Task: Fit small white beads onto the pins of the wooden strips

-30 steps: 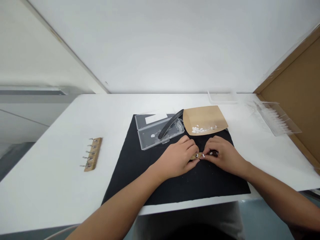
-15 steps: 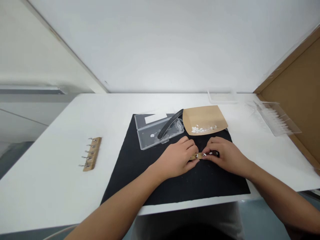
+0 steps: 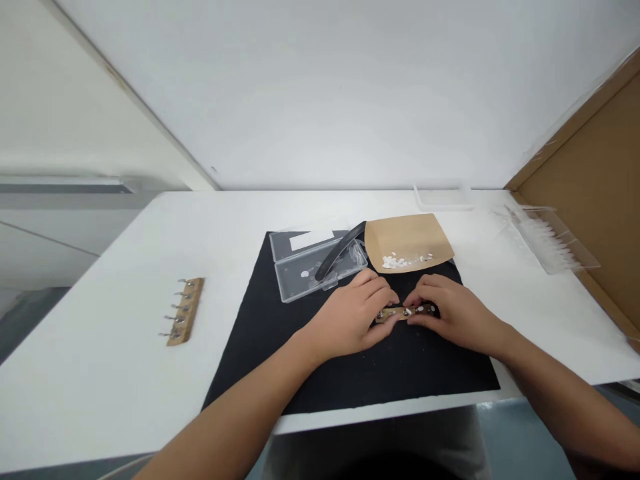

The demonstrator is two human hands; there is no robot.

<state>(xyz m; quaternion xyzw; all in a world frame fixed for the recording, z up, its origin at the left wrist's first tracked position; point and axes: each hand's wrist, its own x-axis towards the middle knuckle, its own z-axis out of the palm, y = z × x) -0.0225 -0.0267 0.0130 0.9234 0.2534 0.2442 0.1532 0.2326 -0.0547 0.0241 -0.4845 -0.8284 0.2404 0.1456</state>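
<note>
Over the black mat (image 3: pixel 350 373), my left hand (image 3: pixel 355 313) is closed on the left end of a small wooden strip (image 3: pixel 399 313). Its thumb is at the near edge and its fingers at the far edge. My right hand (image 3: pixel 445 308) pinches the strip's right part in the same way. Small metal pieces and white oval bits sit in a row along the strip, partly covered by my fingers. Just beyond my hands stands a brown paper tray (image 3: pixel 410 233) with a scatter of small white pieces (image 3: pixel 395 261).
Left of the tray lies an open clear plastic case (image 3: pixel 300 280), with a black curved strip (image 3: pixel 340 250) across it. A second wooden strip with metal clips (image 3: pixel 184 312) lies on the left of the white table. Clear trays (image 3: pixel 547 240) stand at the right, by a brown panel (image 3: pixel 595 173).
My left fingers have shifted slightly along the strip, and more of its left part shows between my hands. The view has tilted a little.
</note>
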